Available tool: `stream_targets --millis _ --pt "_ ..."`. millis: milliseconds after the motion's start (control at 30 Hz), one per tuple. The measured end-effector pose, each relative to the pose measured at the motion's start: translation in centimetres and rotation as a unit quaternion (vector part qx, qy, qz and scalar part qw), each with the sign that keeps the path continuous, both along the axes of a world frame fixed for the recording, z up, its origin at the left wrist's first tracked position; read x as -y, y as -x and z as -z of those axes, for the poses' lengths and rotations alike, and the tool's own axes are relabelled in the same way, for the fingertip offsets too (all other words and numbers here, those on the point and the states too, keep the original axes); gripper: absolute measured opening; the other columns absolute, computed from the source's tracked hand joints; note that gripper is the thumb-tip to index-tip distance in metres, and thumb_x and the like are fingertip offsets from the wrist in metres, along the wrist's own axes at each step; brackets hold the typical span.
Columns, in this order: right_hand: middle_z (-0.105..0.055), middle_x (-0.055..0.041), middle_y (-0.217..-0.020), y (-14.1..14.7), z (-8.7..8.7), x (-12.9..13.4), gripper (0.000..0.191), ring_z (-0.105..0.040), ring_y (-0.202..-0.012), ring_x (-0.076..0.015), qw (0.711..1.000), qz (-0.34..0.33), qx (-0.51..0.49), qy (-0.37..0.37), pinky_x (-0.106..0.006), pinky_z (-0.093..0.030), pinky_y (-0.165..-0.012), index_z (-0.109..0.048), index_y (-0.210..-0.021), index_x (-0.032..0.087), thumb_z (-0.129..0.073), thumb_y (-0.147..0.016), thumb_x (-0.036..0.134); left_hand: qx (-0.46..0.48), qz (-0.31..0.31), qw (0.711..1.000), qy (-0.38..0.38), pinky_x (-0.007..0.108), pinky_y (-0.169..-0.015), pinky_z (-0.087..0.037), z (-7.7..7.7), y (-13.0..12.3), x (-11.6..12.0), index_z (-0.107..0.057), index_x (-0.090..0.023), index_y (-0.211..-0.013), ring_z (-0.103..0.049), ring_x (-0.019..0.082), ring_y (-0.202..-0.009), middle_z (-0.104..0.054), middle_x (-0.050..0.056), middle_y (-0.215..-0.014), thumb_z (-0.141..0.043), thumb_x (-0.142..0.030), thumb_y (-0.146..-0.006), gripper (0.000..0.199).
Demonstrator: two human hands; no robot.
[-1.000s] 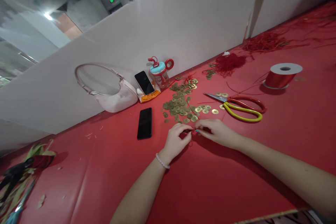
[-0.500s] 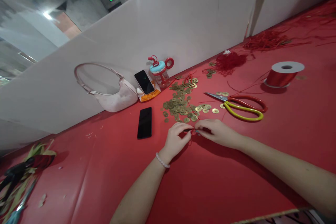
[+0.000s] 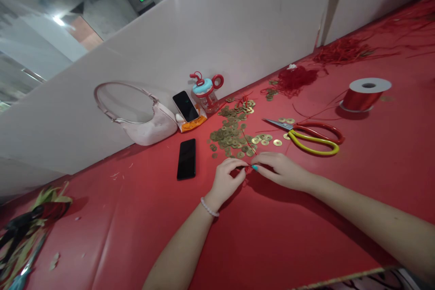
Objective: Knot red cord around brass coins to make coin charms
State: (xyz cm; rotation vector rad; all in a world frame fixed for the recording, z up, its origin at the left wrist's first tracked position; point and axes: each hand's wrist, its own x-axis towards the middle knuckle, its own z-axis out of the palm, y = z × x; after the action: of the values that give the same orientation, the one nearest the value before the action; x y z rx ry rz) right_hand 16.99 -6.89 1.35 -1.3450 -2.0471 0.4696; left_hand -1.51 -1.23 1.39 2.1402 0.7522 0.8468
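My left hand [image 3: 228, 179] pinches a small knotted bundle of red cord [image 3: 248, 170] between thumb and fingers. Close beside it, my right hand [image 3: 277, 170] has its fingertips closed on the same cord; a blue-green thumbnail shows. A thin strand runs up from the fingers over a pile of brass coins with holes [image 3: 231, 136]. Scissors [image 3: 314, 138] with one red and one yellow handle lie to the right of the coins, blades pointing left. Farther right stands a spool of red cord [image 3: 362, 99].
A black phone [image 3: 186, 159] lies left of my hands. Behind it are a pale handbag [image 3: 149, 124], another phone [image 3: 185, 106] on an orange packet and a drink cup [image 3: 207, 95] along the white partition [image 3: 238, 31]. Tangled red cord [image 3: 295, 80] lies at the back.
My right thumb has shifted slightly, with its blue-green nail showing more clearly. Both hands still hold the red cord. The whole view has moved a little.
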Motion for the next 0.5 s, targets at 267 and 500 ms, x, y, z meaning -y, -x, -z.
stream_targets --millis 267,500 --pt "-0.062 -0.0054 -0.076 -0.43 0.26 -0.27 0.022 -0.056 -0.072 -0.0153 0.994 -0.036 0.038 -0.1 -0.027 -0.044 -0.066 -0.062 -0.089 0.019 -0.041 -0.088 0.017 -0.017 -0.017 1.0 0.005 0.026 -0.074 -0.05 0.07 -0.05 0.02 -0.067 -0.017 -0.082 -0.062 0.014 -0.077 -0.069 0.005 -0.082 -0.053 -0.01 -0.073 0.018" --pt "-0.064 -0.0051 -0.075 -0.55 0.8 -0.66 0.022 -0.056 -0.07 -0.0157 0.971 -0.019 0.081 -0.224 -0.028 -0.044 -0.068 -0.061 -0.088 0.018 -0.039 -0.092 0.019 -0.023 0.061 0.997 0.03 0.028 -0.082 -0.049 -0.01 0.14 -0.05 -0.068 -0.017 -0.084 -0.063 0.015 -0.085 -0.068 0.006 -0.09 -0.054 -0.014 -0.076 0.016"
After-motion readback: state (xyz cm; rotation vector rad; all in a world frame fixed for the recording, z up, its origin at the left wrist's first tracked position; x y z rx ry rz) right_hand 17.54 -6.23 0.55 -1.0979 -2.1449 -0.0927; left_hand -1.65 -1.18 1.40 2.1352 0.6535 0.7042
